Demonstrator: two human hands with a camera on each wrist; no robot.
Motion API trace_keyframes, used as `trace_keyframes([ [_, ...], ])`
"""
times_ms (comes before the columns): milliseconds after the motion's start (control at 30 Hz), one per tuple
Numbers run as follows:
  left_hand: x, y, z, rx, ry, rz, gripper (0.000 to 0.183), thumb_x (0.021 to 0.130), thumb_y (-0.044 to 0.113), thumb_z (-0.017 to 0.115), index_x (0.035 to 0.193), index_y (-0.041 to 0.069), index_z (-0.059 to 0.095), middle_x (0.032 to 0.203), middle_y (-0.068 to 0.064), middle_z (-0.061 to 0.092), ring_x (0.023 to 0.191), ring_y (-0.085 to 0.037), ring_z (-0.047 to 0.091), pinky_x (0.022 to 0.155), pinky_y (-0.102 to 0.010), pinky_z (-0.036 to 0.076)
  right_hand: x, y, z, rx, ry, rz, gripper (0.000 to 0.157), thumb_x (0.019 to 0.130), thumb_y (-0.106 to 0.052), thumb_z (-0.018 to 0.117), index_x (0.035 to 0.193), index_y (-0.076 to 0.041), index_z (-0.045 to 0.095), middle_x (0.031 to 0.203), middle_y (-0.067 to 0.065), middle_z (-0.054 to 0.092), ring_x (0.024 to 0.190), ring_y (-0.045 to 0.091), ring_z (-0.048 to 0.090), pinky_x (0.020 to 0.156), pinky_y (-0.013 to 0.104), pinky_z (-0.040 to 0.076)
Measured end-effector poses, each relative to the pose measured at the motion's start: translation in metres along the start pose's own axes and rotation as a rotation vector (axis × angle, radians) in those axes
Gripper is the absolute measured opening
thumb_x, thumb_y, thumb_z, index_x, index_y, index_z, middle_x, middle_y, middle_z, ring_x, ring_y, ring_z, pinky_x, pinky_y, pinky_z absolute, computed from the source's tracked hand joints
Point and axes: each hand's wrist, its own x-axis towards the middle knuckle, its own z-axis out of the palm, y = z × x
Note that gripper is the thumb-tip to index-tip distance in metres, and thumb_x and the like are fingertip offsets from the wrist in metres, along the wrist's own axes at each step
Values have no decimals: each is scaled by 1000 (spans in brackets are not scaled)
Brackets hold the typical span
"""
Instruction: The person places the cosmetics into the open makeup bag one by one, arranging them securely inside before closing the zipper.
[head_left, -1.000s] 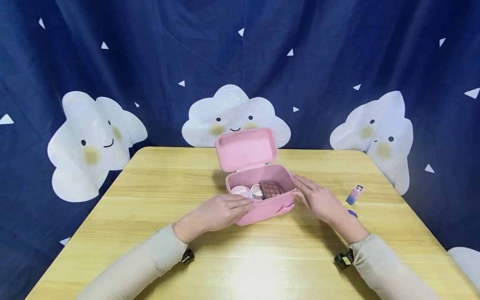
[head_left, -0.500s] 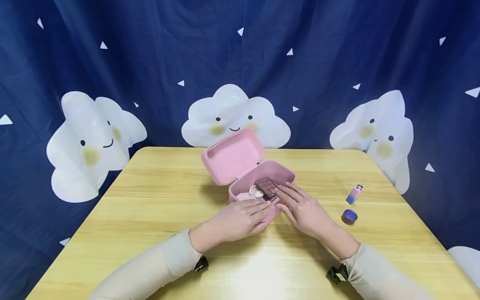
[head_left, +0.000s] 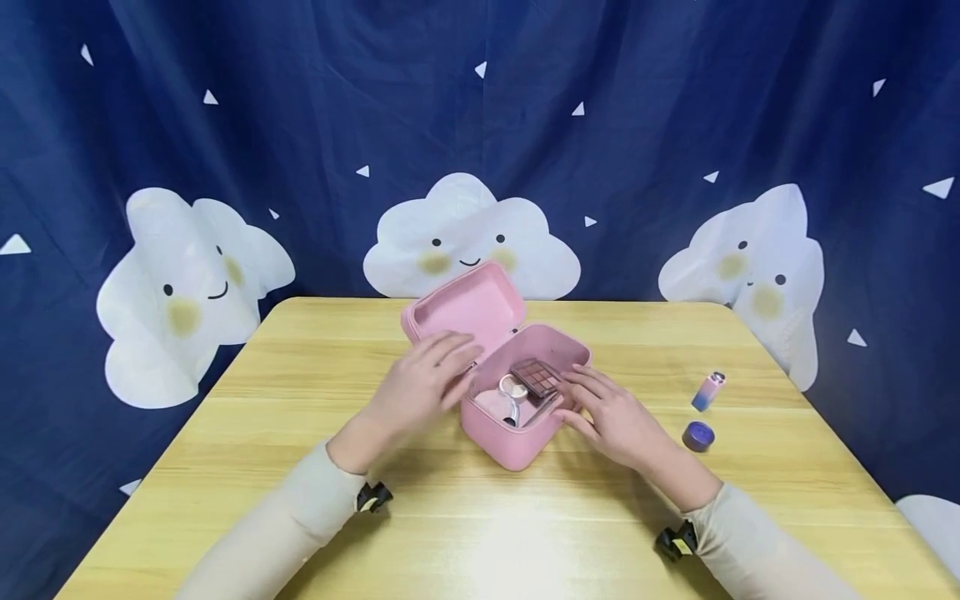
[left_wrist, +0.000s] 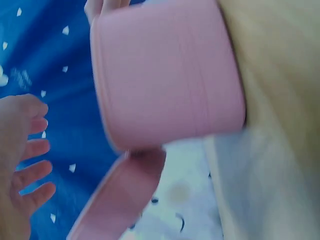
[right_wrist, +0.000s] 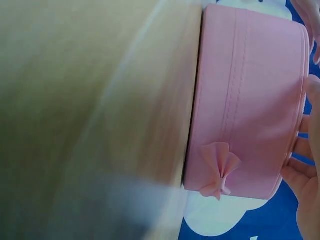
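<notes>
A pink makeup case (head_left: 517,454) stands on the table, turned at an angle, with its lid (head_left: 476,308) raised at the back left. Inside lie an eyeshadow palette (head_left: 536,377), a small round compact (head_left: 513,386), a pale round item (head_left: 492,403) and a slim stick (head_left: 542,410). My left hand (head_left: 416,387) is in the air beside the lid, fingers spread and holding nothing. My right hand (head_left: 611,417) rests with relaxed fingers at the case's right rim. A pink bow (right_wrist: 220,167) shows on the case's front in the right wrist view.
To the right of the case, a pink-to-blue lipstick tube (head_left: 708,391) stands on the wooden table (head_left: 300,383). A round purple-blue jar (head_left: 698,436) is close to my right wrist. A dark blue curtain (head_left: 480,100) with clouds hangs behind the table.
The case has turned, swinging its lid to the left. My left hand has come off the front rim and moved up and left toward the lid. My right hand has shifted to the turned right rim.
</notes>
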Motion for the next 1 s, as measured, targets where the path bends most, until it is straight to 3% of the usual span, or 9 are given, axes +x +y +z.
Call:
trace_keyframes([
  [167, -4, -22, -9, 19, 93, -152, 37, 94, 26, 61, 123, 3, 63, 125, -17, 61, 116, -37, 55, 104, -48, 42, 2, 5, -2, 19, -14, 11, 58, 99, -49, 49, 121, 2, 64, 127, 17, 61, 122, 39, 53, 103, 53, 42],
  [267, -8, -32, -11, 19, 112, -271, 38, 91, 21, 66, 125, 3, 63, 127, -15, 60, 117, -36, 54, 100, -47, 46, 3, 9, -3, 39, -13, 13, 57, 100, -51, 45, 114, 0, 66, 125, 17, 62, 122, 40, 53, 103, 54, 41],
  [433, -14, -38, -11, -14, 90, -436, 42, 93, 24, 65, 129, 4, 60, 127, -13, 59, 118, -33, 53, 99, -48, 45, 5, 16, -2, 60, -7, 13, 48, 99, -49, 47, 103, -5, 65, 122, 16, 63, 122, 40, 53, 103, 56, 41],
  [633, -20, -36, -8, -126, 34, -608, 47, 96, 33, 62, 133, 5, 57, 130, -14, 59, 116, -32, 57, 95, -52, 46, 3, 12, 0, 35, -32, 130, 43, 97, -42, 57, 115, -3, 65, 133, 18, 57, 127, 39, 48, 105, 56, 38],
  [800, -20, -33, -6, -203, 64, -637, 45, 96, 29, 62, 134, 7, 57, 126, -13, 61, 94, -26, 64, 77, -44, 53, -1, -1, -2, 28, -61, 298, 55, 98, -43, 56, 134, -1, 56, 145, 21, 45, 129, 43, 45, 103, 60, 37],
  [1000, -18, -28, -11, -153, 135, -568, 40, 91, 21, 66, 128, 7, 63, 121, -10, 65, 91, -22, 64, 73, -39, 55, 2, 0, 1, 61, -84, 309, 55, 99, -37, 57, 138, 0, 52, 148, 20, 42, 127, 44, 47, 100, 58, 41],
])
